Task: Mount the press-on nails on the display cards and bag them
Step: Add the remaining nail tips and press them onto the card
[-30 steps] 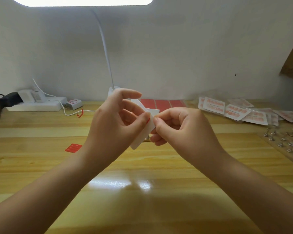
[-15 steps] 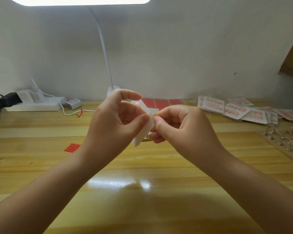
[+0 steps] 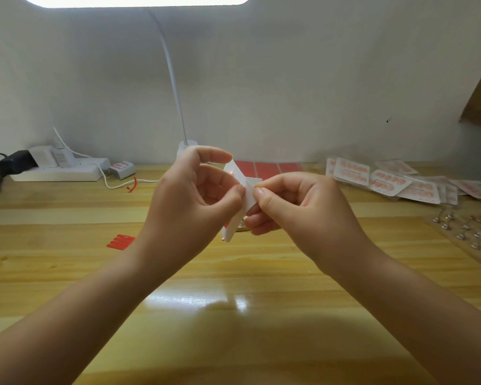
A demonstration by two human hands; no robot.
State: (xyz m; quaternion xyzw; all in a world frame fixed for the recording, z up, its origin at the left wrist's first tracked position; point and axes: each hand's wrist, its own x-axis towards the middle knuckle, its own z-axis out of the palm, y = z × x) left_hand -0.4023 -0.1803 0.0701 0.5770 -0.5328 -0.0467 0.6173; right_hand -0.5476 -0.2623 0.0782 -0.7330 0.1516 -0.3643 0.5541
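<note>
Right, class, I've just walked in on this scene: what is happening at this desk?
A person is holding a small white display card above a wooden desk. The left hand grips it between thumb and fingers, while the right hand pinches its edge. A few loose red nails lie on the desk to the left. Finished bagged cards are piled at the back right, near a board of small metal stands.

A white power strip (image 3: 59,173) lies at the back left of the wooden desk (image 3: 67,273), a black adapter (image 3: 17,162) plugged in beside it. A white cable (image 3: 114,184) trails rightward. The lamp's thin white neck (image 3: 174,79) rises against the wall (image 3: 317,79).
</note>
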